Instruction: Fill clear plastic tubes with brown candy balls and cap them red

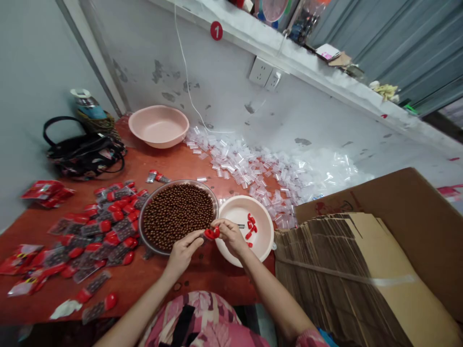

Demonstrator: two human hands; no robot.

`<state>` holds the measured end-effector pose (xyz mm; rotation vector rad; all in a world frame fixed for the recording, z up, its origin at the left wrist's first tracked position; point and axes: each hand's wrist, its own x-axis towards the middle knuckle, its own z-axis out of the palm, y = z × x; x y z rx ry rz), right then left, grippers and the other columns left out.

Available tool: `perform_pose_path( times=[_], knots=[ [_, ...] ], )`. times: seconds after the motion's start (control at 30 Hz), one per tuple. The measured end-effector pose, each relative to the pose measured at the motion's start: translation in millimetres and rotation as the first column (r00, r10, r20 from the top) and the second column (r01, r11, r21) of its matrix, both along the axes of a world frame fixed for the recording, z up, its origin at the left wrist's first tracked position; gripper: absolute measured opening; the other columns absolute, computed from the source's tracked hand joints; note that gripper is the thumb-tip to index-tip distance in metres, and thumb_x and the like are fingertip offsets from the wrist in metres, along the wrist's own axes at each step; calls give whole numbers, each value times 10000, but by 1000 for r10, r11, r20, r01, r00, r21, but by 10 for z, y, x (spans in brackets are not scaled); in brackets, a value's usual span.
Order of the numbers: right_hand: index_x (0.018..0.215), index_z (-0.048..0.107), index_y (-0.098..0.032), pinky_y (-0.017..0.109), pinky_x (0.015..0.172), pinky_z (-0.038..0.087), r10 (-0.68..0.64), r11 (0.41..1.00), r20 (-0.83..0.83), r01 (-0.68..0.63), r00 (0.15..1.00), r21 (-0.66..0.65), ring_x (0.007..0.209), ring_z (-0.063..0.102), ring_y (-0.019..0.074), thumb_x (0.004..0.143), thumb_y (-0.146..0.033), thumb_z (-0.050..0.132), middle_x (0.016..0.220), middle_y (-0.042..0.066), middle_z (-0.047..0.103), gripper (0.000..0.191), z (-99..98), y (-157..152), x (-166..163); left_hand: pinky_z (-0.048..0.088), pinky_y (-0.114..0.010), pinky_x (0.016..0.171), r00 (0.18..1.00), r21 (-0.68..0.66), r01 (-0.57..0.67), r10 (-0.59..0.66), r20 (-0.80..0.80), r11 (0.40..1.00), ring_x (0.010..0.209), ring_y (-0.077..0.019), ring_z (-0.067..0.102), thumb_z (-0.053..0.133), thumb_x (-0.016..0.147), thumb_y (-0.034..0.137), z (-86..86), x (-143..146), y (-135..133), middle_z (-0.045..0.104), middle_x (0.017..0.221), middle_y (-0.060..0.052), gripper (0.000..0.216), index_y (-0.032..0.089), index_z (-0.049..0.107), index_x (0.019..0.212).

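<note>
My left hand (pixel 184 250) and my right hand (pixel 229 236) meet over the gap between a bowl and a basin. A small red plastic cap (pixel 210 234) is pinched between their fingertips; whether a clear container hangs below it I cannot make out. Left of the hands, the wide clear bowl (pixel 142 237) is full of round brown balls (pixel 177 212). On the right, the pale basin (pixel 265 226) holds several loose red caps (pixel 249 224). Filled clear containers with red tops (pixel 119 226) lie heaped on the left.
A pink basin (pixel 159 125) stands by the wall, beside a black handbag (pixel 85 154) and a flask (pixel 88 106). Small clear empty containers (pixel 235 159) spread along the wall. Stacked flattened cardboard (pixel 333 284) borders the right side. Red packets (pixel 47 193) lie on the red table (pixel 144 284).
</note>
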<state>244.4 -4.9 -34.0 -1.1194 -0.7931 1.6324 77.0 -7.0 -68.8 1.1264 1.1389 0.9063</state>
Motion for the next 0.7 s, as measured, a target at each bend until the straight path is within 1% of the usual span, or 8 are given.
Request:
perform_pose_path(
  times=[0.13, 0.23, 0.33, 0.43, 0.5, 0.57, 0.63, 0.7],
  knots=[
    [873, 578, -187, 235, 622, 447, 95, 989, -120, -108, 988, -106, 690, 526, 106, 716, -315, 575, 834, 13, 573, 203, 58, -55, -109, 327, -350, 958, 1000, 64, -8, 8, 0, 998, 1025, -210, 509, 584, 697, 298, -5, 36, -19, 608, 1051, -44, 254, 213, 654, 926],
    [854, 542, -182, 303, 631, 485, 71, 974, -282, -128, 957, -188, 675, 537, 110, 706, -279, 574, 814, 2, 562, 179, 25, -89, -175, 342, -346, 945, 999, 113, -21, 25, -35, 993, 1013, -208, 509, 586, 697, 289, -34, 31, -41, 602, 1040, -42, 223, 222, 664, 895],
    [792, 522, -160, 328, 611, 504, -24, 975, -362, -58, 932, -214, 643, 541, 113, 692, -226, 557, 771, 3, 560, 125, -76, -105, -253, 352, -340, 935, 996, 194, -41, 55, -67, 980, 1016, -205, 500, 573, 711, 269, -27, 30, -49, 593, 1040, -32, 206, 245, 664, 894],
    [764, 510, -162, 331, 588, 512, -148, 969, -344, 67, 927, -237, 619, 542, 112, 682, -186, 532, 801, 8, 571, 88, -180, -120, -344, 351, -342, 931, 992, 273, 18, 16, -125, 962, 1022, -210, 491, 556, 724, 247, 4, 38, -25, 621, 978, -29, 193, 258, 672, 879],
    [756, 502, -172, 333, 603, 515, -180, 964, -341, 97, 923, -246, 654, 547, 116, 679, -180, 541, 847, 7, 574, 87, -208, -121, -389, 352, -349, 929, 989, 264, 42, -4, -145, 964, 1018, -218, 494, 559, 720, 251, 8, 30, 8, 636, 946, -31, 175, 254, 681, 845],
    [805, 511, -185, 332, 647, 513, -107, 976, -356, 30, 928, -215, 748, 549, 129, 695, -214, 563, 946, 16, 562, 125, -190, -97, -409, 345, -354, 936, 992, 188, 13, 11, -126, 982, 1009, -222, 504, 567, 713, 267, -8, 4, 48, 635, 963, -31, 165, 245, 683, 827],
    [921, 513, -208, 335, 688, 505, 56, 980, -348, -117, 936, -158, 855, 533, 144, 731, -296, 559, 1061, 29, 519, 214, -132, -27, -401, 340, -353, 941, 996, 79, -40, 46, -81, 996, 1004, -220, 513, 571, 709, 287, -38, -30, 91, 626, 1003, -31, 189, 236, 671, 861],
    [1041, 476, -244, 338, 697, 502, 231, 954, -283, -274, 931, -121, 923, 512, 154, 756, -392, 524, 1124, 34, 478, 325, -58, 111, -365, 347, -353, 933, 996, -24, -91, 91, -12, 996, 1005, -218, 517, 569, 711, 305, -73, -61, 131, 615, 1035, -38, 240, 220, 646, 921]
  ],
)
